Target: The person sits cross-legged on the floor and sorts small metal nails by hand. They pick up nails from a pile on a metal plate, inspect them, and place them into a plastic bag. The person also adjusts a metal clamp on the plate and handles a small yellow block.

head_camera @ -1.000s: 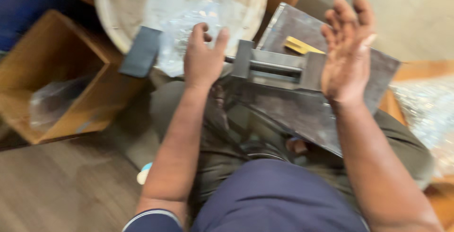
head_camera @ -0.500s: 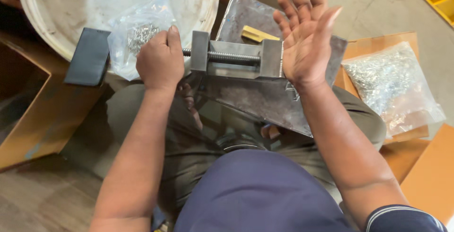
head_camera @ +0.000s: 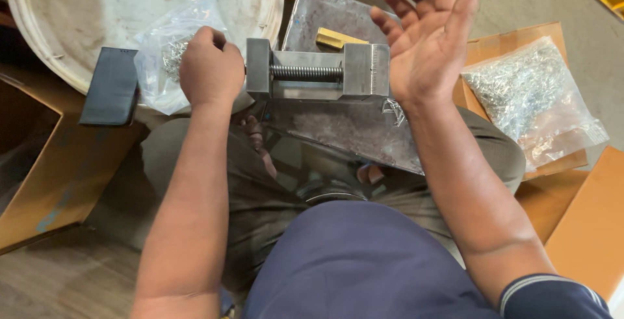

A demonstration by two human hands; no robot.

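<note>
The small steel vise sits on a grey metal plate across the person's lap, and everything is placed from it. Its long axis, marked by the threaded screw, runs left to right.

The left hand is closed in a fist at the vise's left end, touching it, where the screw's handle would be; the handle itself is hidden. This is the nearer hand.

The right hand is raised just beyond the vise's right end, palm open and fingers spread, holding nothing and not touching the jaw block.

Behind the vise lies a small brass block. Left of it, past the fist, are a clear bag of small metal parts, a dark flat block and a round white tub. Right of it, 1 fuller bag of parts lies on cardboard, well apart. Room stays free above the vise.
</note>
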